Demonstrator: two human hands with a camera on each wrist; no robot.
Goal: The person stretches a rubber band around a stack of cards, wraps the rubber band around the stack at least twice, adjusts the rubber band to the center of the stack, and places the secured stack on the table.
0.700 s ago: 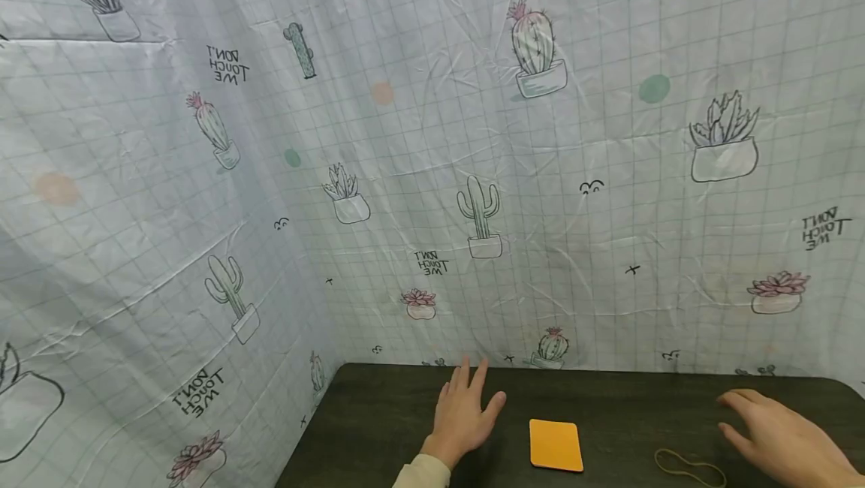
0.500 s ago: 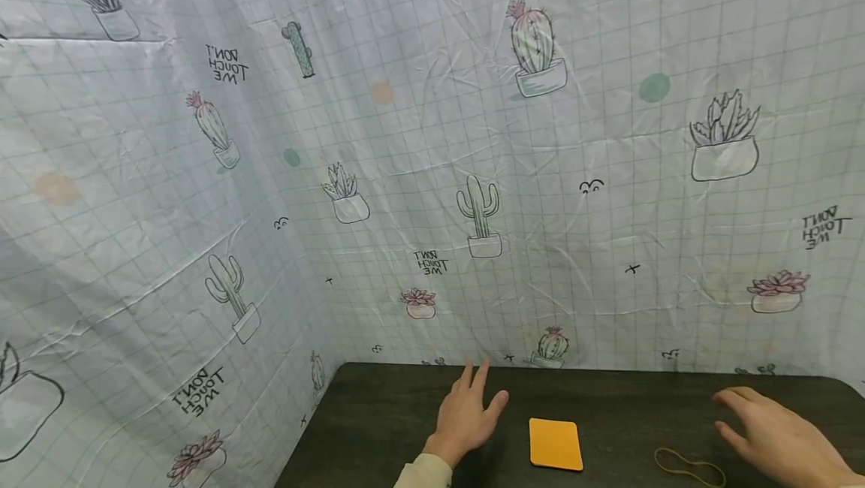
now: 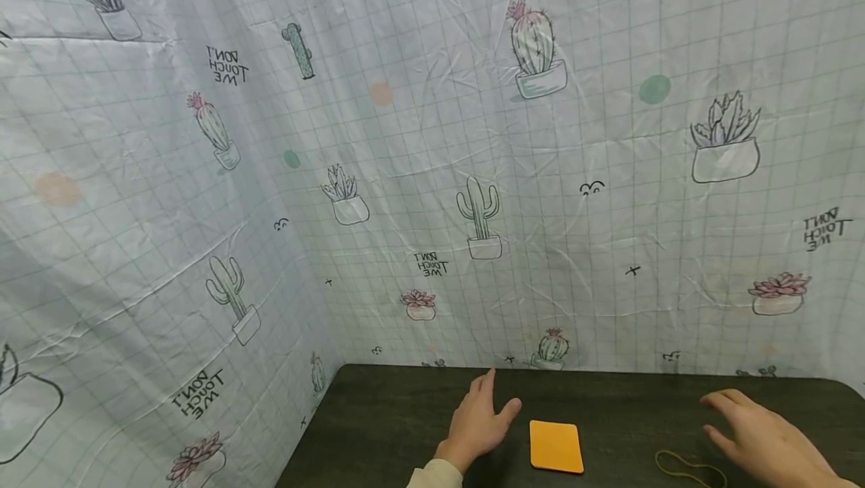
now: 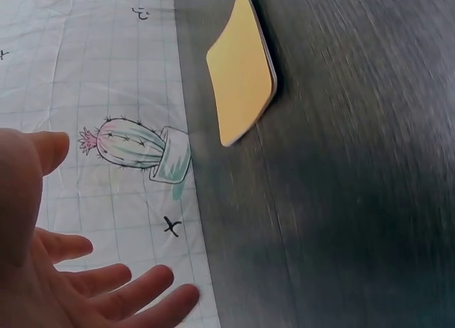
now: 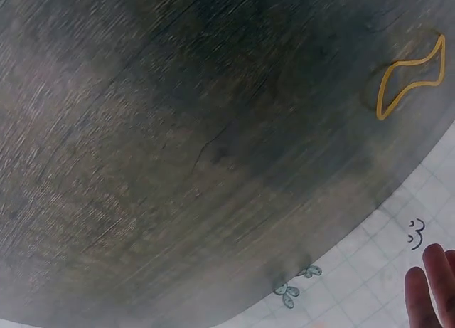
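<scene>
Left grip (image 3: 476,420) and right grip (image 3: 764,432) spread, flanking the flat orange rounded-square card (image 3: 556,447) I judge light, stiff, best edge-pinched.

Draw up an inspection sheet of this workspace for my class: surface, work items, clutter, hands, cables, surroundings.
Surface: dark tabletop with visible grain.
Work items: orange card, squarish with rounded corners; yellow band, a thin loop lying apart from it, toward the right hand.
Clutter: nothing seen.
Hands: left hand beside the card, fingers extended, holding nothing; right hand near the band, also holding nothing.
Cables: nothing seen.
Surroundings: pale, creased sheet printed with grid lines and potted cacti.
</scene>
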